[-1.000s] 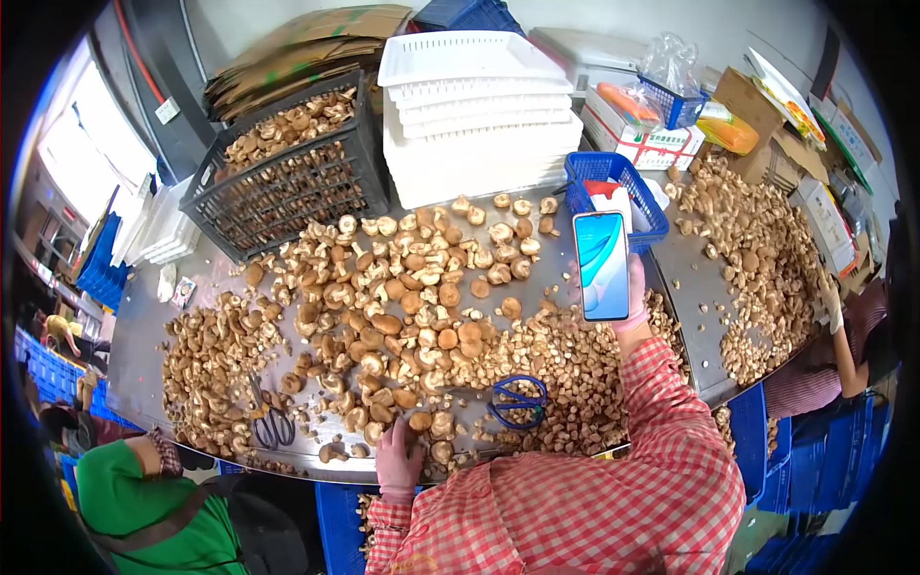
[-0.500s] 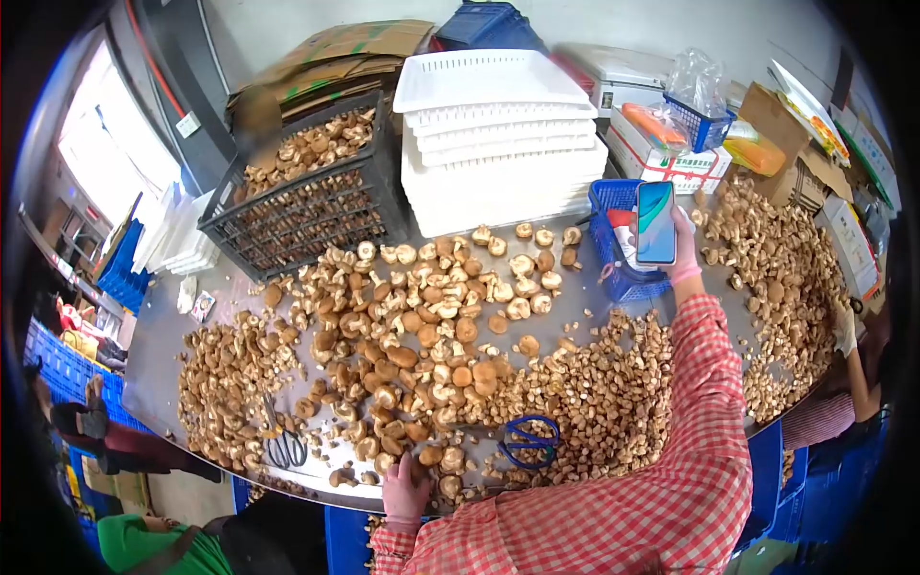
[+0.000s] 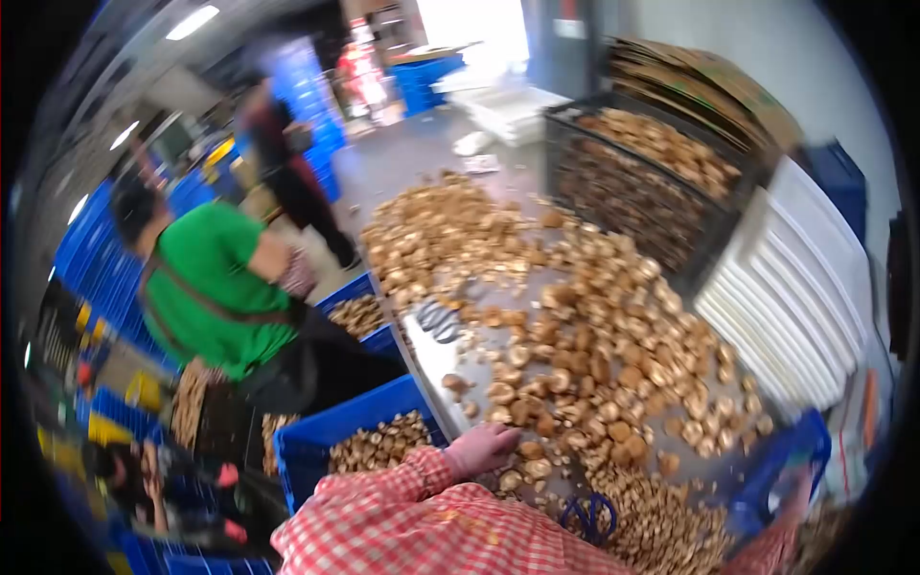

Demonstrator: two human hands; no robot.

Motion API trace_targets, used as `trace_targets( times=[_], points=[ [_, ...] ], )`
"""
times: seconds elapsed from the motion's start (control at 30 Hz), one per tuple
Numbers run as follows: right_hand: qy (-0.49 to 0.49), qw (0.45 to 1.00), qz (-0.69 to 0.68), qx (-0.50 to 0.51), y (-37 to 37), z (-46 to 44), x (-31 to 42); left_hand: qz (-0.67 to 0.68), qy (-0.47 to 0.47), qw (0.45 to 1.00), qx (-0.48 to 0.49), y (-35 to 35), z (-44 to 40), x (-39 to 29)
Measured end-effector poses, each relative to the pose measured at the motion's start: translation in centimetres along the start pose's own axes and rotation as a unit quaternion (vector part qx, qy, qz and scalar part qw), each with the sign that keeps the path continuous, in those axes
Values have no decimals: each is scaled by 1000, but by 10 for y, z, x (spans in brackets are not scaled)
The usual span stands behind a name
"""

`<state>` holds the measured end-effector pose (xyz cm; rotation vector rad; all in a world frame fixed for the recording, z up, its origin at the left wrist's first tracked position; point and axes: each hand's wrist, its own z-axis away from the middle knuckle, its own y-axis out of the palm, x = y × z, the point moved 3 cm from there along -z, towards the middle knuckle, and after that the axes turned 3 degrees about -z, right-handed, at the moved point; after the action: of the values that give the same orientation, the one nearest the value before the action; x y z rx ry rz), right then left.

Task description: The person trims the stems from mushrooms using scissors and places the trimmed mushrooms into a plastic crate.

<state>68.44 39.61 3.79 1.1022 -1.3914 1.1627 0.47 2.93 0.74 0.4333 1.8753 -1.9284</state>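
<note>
My left hand (image 3: 482, 449) is by the near edge of the mushrooms (image 3: 623, 369), with blue-handled scissors (image 3: 589, 518) to its right. My right hand (image 3: 797, 494) blurs near a blue basket (image 3: 811, 439). Far right, white trays (image 3: 791, 297) stand beside a black crate (image 3: 628, 182).

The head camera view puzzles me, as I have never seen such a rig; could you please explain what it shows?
There is no robot: a person works bare-handed, wearing a head camera that looks forward and down. Mushrooms lie heaped on a metal table, with blue-handled scissors and a dark-handled pair among them. Behind stand a black crate of mushrooms and stacked white trays. The left hand is at the mushrooms by the table edge. The right hand is blurred beside a blue basket; I cannot tell what either holds. A co-worker in green is at left.
</note>
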Motion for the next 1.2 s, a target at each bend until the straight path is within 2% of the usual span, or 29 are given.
trace_targets(
  times=[0.2, 0.3, 0.33, 0.4, 0.43, 0.5, 0.53, 0.57, 0.6, 0.63, 0.67, 0.7, 0.77, 0.8, 0.83, 0.87, 0.9, 0.93, 0.97, 1.0, 1.03, 1.1, 1.13, 1.17, 1.2],
  points=[
    [-9, 982, 190, -16, 19, -24, 12, 9, 51, 997, -57, -3, 5, 0],
    [-43, 963, 265, -26, 4, -22, 20, 43, 44, 998, -3, 1, 0, 6],
    [-57, 949, 307, -32, -16, -14, 14, 45, 14, 999, 9, -1, 0, 3],
    [-114, 878, 463, -36, -37, 1, 13, 41, 31, 999, -17, 1, 0, 3],
    [-143, 822, 550, -35, -34, 10, 16, 47, 12, 997, 65, -2, -5, 1],
    [-192, 742, 641, -28, 6, 22, 38, 3, 14, 1000, 26, -8, -3, -8],
    [-210, 748, 629, -33, 22, 34, 51, -1, 5, 1000, 17, -5, -5, -5],
    [-83, 913, 398, -40, 60, 73, 104, 10, -4, 999, 49, -2, -8, -2],
    [-64, 986, 148, -31, 79, 85, 101, 4, 14, 999, 41, 1, -7, -1],
    [-188, 925, 330, 0, 109, 117, 136, -2, 25, 999, 25, 2, -8, 1],
    [-113, 948, 296, 36, 135, 149, 155, -3, 44, 998, 33, 6, -9, 3],
    [-40, 963, 255, 78, 158, 181, 160, -21, 23, 999, 35, 10, -10, 7],
    [-3, 933, 303, 196, 192, 234, 135, -43, 3, 998, 42, 11, -11, 8],
    [52, 915, 280, 285, 225, 263, 144, -16, 24, 1000, 4, 8, -10, 6],
    [47, 910, 269, 311, 253, 295, 143, 12, 44, 998, -35, 6, -9, 5],
    [10, 895, 206, 395, 277, 316, 115, 13, 49, 998, -29, 9, -7, 7],
    [102, 844, 192, 491, 300, 336, 98, 52, 36, 996, -62, 9, -6, 13],
    [-107, 901, 220, 357, 309, 363, 94, 91, 26, 991, -93, 9, -6, 17],
    [-116, 886, 308, 326, 322, 377, 85, 116, 22, 988, -100, 6, -3, 16],
    [-85, 855, 402, 318, 332, 388, 76, 124, 33, 986, -105, 10, -3, 24],
    [-70, 861, 406, 299, 341, 399, 67, 134, 46, 984, -109, 13, -3, 33],
    [-143, 823, 506, 213, 349, 409, 59, 332, 12, 941, -69, 24, -4, 45],
    [-179, 826, 504, 176, 346, 410, 63, 317, -3, 947, -55, 25, -4, 50],
    [-173, 828, 507, 165, 345, 410, 64, 308, -8, 950, -50, 27, -7, 54],
    [-153, 803, 553, 159, 345, 407, 62, 299, -13, 953, -44, 23, -9, 51]
  ],
)
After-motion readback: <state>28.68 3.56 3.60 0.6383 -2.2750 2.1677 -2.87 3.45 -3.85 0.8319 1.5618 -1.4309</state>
